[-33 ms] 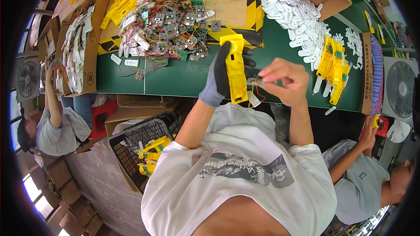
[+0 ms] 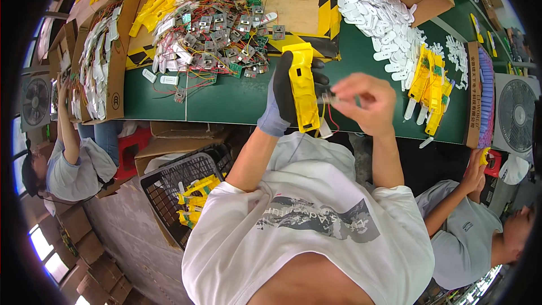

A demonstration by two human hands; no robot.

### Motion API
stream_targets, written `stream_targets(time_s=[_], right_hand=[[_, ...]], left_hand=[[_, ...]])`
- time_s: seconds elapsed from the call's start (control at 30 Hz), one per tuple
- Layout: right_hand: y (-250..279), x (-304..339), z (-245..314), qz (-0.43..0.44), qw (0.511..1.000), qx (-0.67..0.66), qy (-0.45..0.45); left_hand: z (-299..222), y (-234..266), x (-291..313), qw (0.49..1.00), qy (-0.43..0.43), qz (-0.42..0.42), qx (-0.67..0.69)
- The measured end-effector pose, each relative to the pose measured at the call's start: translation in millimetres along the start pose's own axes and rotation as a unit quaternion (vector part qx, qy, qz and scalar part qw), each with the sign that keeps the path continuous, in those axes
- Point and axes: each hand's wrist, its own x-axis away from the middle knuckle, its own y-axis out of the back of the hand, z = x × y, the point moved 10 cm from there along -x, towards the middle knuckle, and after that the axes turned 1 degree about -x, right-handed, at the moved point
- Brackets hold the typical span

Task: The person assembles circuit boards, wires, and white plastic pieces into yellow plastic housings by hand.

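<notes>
My left hand (image 2: 282,95), in a dark glove, grips a long yellow plastic housing (image 2: 303,87) upright above the near edge of the green table (image 2: 226,101). My right hand (image 2: 366,101) is bare and pinches a small metal part with thin wires (image 2: 327,99) right against the housing's side. A red wire hangs down from that part.
A heap of small circuit boards with coloured wires (image 2: 217,28) lies on a wooden board. White plastic pieces (image 2: 384,20) spill from a cardboard box; yellow housings (image 2: 430,82) lie to the right. A black wire basket (image 2: 180,183) stands below left. People work at both sides, with fans (image 2: 516,114) nearby.
</notes>
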Motion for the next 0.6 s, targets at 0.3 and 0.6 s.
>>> stream_targets(time_s=[0.3, 0.6], right_hand=[[-27, -7, -68, -0.074, 0.965, -0.146, -0.203], [-11, -3, -62, -0.123, 0.985, -0.018, -0.124]], left_hand=[[19, 15, -8, 0.996, -0.022, 0.061, 0.069], [14, 19, -5, 0.997, -0.064, -0.021, -0.046]])
